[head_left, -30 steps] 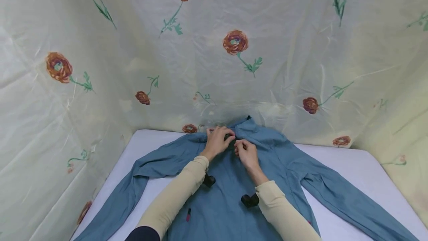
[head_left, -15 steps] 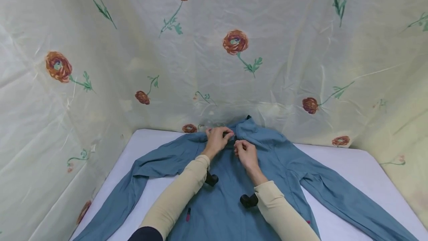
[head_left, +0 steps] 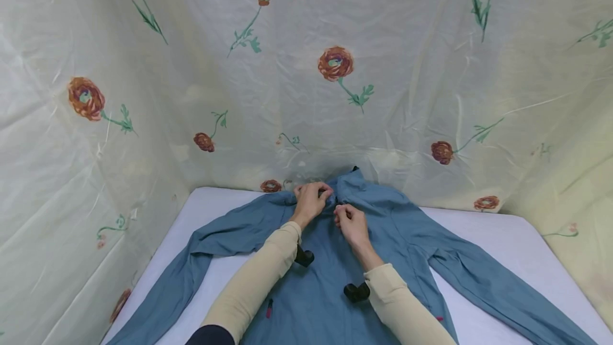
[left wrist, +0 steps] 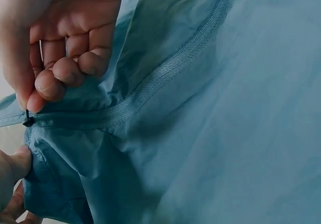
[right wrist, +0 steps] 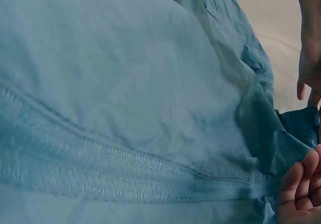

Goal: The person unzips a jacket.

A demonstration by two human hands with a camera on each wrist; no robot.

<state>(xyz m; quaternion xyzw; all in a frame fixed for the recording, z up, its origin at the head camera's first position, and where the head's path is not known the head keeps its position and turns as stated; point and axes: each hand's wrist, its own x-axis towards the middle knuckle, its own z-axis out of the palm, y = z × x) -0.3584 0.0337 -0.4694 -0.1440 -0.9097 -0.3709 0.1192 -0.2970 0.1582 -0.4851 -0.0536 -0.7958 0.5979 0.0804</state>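
A blue zip-up jacket (head_left: 325, 276) lies front up with its sleeves spread and its collar (head_left: 351, 182) at the far end. My left hand (head_left: 310, 204) pinches the edge of the collar on the left. Just to its right and lower, my right hand (head_left: 351, 225) holds the small black zipper pull (left wrist: 28, 118) between thumb and index finger, its other fingers curled. From the pull, the front zipper (left wrist: 165, 71) runs down the jacket with its two sides together. In the right wrist view, the right fingers (right wrist: 291, 186) are partly cut off by the frame.
A white table (head_left: 483, 225) lies under the jacket. Pale flower-patterned sheeting (head_left: 392, 68) hangs behind and at both sides, close to the collar. Dark wrist cameras (head_left: 356, 293) stick out over the jacket front. A red pull tab (head_left: 269, 310) shows on its left side.
The left fingers have drawn slightly back to the left, so more of the collar opening shows between the hands. The right hand stays almost in place, and the view has tilted slightly.
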